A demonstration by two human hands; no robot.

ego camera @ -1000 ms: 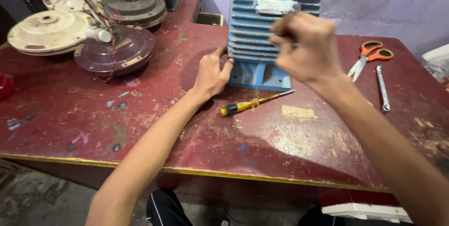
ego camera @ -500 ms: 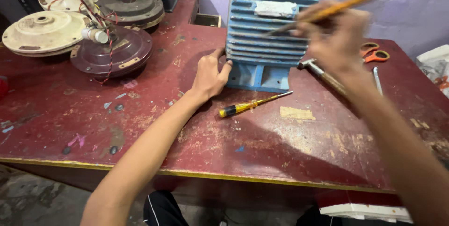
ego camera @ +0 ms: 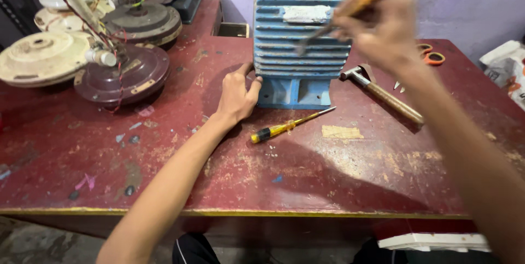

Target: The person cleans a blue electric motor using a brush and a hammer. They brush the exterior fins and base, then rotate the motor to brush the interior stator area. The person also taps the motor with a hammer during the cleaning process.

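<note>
A blue finned motor housing (ego camera: pixel 302 34) stands upright on the worn red table (ego camera: pixel 328 182). My left hand (ego camera: pixel 238 92) rests against its lower left corner, fingers spread on the base. Raised in front of the housing, my right hand (ego camera: pixel 377 29) grips a thin orange-handled brush (ego camera: pixel 355 7). The brush is blurred, and its dark tip lies over the fins near a pale label. A yellow and black screwdriver (ego camera: pixel 290 125) lies on the table just in front of the housing.
A hammer (ego camera: pixel 383 95) with a wooden handle lies right of the housing, orange-handled scissors (ego camera: pixel 432 55) behind it. Ceiling fan motor bodies (ego camera: pixel 123 72) with loose wires fill the back left. A white bag (ego camera: pixel 503 67) sits at the right edge. The table's front edge (ego camera: pixel 229 212) runs below.
My right hand picked up the brush, then lowered it so its tip now lies over the fins. A hammer came into view on the right. The left hand kept its place.
</note>
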